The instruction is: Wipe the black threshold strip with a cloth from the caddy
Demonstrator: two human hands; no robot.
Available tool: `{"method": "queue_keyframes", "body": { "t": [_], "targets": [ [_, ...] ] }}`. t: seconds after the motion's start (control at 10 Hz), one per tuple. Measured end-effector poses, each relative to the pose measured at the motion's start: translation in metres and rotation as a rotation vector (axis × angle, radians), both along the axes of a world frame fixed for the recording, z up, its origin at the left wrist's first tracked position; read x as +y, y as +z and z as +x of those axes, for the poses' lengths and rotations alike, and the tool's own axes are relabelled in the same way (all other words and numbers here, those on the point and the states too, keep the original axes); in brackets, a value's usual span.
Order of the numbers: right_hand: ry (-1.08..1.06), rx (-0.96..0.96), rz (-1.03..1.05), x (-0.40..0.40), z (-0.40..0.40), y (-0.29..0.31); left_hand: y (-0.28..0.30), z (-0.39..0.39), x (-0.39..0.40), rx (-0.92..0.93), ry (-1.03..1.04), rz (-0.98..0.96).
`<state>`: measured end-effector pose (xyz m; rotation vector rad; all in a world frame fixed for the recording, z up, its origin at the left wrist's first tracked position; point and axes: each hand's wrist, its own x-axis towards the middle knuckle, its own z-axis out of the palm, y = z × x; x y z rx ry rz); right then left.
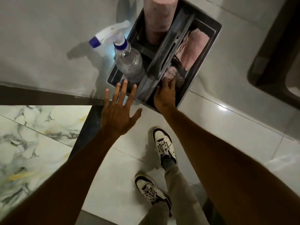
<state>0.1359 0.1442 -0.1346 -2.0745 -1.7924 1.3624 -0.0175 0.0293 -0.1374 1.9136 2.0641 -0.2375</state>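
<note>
A dark caddy (209,51) stands on the floor ahead. Its right side holds a folded pink cloth (191,49) and, nearer me, a crumpled greyish-pink cloth (172,73). My right hand (165,95) reaches into that near compartment with its fingertips on the crumpled cloth; whether it grips the cloth is unclear. My left hand (120,111) hovers with spread fingers just short of the caddy's near left corner and holds nothing. The black threshold strip (40,96) runs from the left edge toward the caddy, then turns down along the marbled tiles.
A clear spray bottle (128,62) with a white and blue trigger and a tall pink cylinder (158,18) stand in the caddy's left side. My two sneakers (164,143) are on white tiles below. A dark frame (266,51) is at the right.
</note>
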Motion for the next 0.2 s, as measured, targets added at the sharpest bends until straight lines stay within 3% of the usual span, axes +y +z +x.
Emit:
{"method": "queue_keyframes", "body": {
  "t": [0.1, 0.2],
  "targets": [
    [0.003, 0.153, -0.019, -0.013, -0.002, 0.031, 0.028, -0.007, 0.013, -0.024, 0.015, -0.027],
    [0.040, 0.167, 0.078, -0.044, 0.031, 0.080, 0.068, 0.021, -0.013, -0.085, 0.090, 0.118]
  ]
}}
